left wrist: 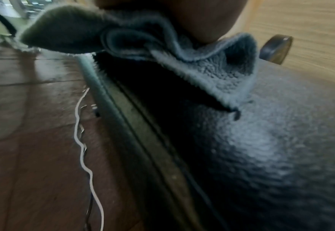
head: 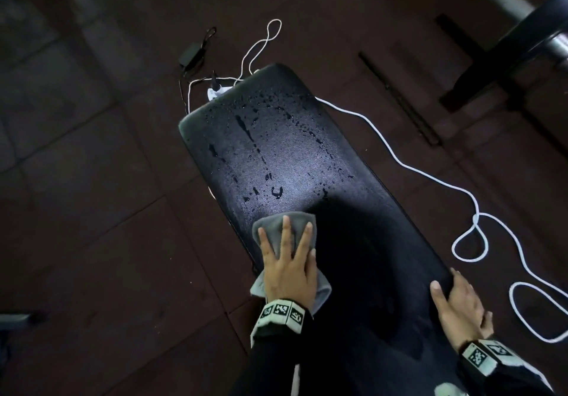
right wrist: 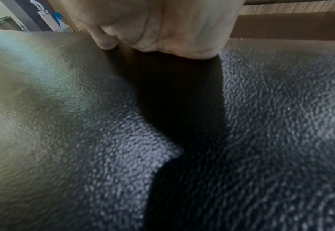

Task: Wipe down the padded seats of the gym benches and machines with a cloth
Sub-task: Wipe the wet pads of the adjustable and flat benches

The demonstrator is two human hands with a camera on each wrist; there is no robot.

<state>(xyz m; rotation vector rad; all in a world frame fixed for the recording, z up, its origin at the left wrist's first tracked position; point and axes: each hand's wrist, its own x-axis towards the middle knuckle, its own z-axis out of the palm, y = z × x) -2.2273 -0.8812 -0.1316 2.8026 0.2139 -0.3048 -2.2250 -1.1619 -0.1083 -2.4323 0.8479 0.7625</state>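
A long black padded bench seat point(head: 292, 156) runs away from me, its far half dotted with water droplets. A grey cloth point(head: 276, 226) lies on the seat's left side, and my left hand point(head: 289, 257) presses flat on it with fingers spread and straight. In the left wrist view the cloth point(left wrist: 212, 75) bunches under my palm at the seat's edge point(left wrist: 135, 140). My right hand point(head: 458, 303) rests on the seat's right edge, thumb on top and fingers wrapped over the side. The right wrist view shows my palm point(right wrist: 172, 31) against the textured pad point(right wrist: 271, 125).
A white cable point(head: 430, 177) loops over the dark rubber floor right of the bench and runs to a white power strip point(head: 216, 91) behind its far end. A black adapter point(head: 190, 54) lies nearby. A dark machine frame point(head: 507, 45) stands at the upper right.
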